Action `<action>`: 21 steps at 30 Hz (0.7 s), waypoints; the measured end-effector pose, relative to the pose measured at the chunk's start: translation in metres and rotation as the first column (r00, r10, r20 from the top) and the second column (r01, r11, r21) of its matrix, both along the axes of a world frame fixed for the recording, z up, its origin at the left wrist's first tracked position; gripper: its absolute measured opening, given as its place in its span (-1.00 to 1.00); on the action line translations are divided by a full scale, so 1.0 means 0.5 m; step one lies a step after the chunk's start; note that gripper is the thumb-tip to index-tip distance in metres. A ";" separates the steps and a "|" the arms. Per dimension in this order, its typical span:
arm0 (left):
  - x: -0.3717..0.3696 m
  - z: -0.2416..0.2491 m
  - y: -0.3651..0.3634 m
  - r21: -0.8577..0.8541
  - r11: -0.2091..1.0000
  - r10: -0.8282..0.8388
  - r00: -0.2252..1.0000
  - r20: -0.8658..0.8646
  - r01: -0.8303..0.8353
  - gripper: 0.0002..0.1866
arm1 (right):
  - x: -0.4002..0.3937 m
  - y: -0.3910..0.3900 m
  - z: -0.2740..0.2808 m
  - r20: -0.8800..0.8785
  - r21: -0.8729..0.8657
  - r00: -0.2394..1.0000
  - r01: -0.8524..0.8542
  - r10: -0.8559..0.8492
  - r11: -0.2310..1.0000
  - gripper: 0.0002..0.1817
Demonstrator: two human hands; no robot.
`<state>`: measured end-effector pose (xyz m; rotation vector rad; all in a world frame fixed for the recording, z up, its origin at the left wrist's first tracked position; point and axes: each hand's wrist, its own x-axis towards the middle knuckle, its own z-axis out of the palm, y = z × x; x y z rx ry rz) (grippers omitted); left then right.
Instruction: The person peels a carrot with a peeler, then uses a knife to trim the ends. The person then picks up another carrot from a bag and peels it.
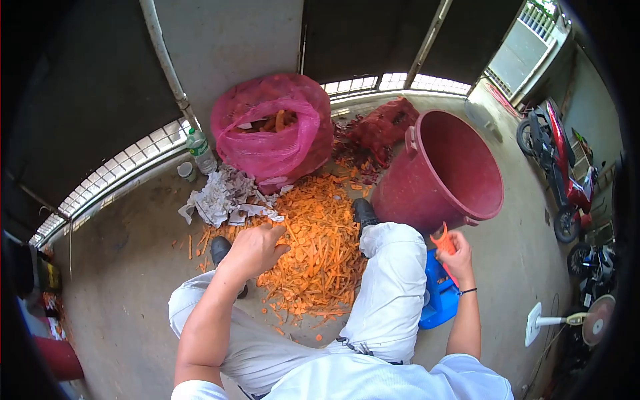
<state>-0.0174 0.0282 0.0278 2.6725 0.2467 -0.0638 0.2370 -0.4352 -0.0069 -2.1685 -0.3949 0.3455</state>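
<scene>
My left hand [257, 250] is over the left side of a heap of orange carrot peelings [317, 247], with thumb and fingers apart and nothing visible between them. Off to the right, my right hand [459, 257] is closed round an orange vegetable peeler [443, 240], its forked head pointing up. Beneath that hand is a blue plastic item [437, 300], partly hidden by my leg and forearm. The peelings lie on the floor between my feet, mostly long strips with some round slices.
A large maroon tub [437, 173] tilts toward me beyond my right knee. Behind the heap stand a full pink plastic bag [273, 133], a red mesh sack [380, 133], crumpled paper [230, 197] and a bottle [200, 152]. A fan [597, 320] and motorbike [563, 167] are at right.
</scene>
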 end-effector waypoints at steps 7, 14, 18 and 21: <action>0.029 -0.013 0.043 0.004 0.999 0.050 0.999 -0.001 -0.050 -0.52 | 0.004 0.379 0.182 0.344 0.202 0.852 -0.479 0.396 0.854 -0.52; 0.170 -0.055 0.194 -0.099 0.969 0.232 0.972 0.037 -0.228 -0.57 | -0.018 0.649 0.174 0.145 -0.600 0.401 -0.691 0.905 0.403 -0.66; 0.306 -0.152 0.354 0.075 0.971 0.208 0.958 0.198 -0.227 -0.63 | -0.016 0.647 0.060 0.051 -0.539 0.338 -0.783 0.940 0.311 -0.73; 0.431 -0.200 0.453 0.127 0.971 0.178 0.966 0.190 -0.204 -0.63 | 0.000 0.624 0.055 -0.090 -0.533 0.302 -0.820 0.949 0.210 -0.74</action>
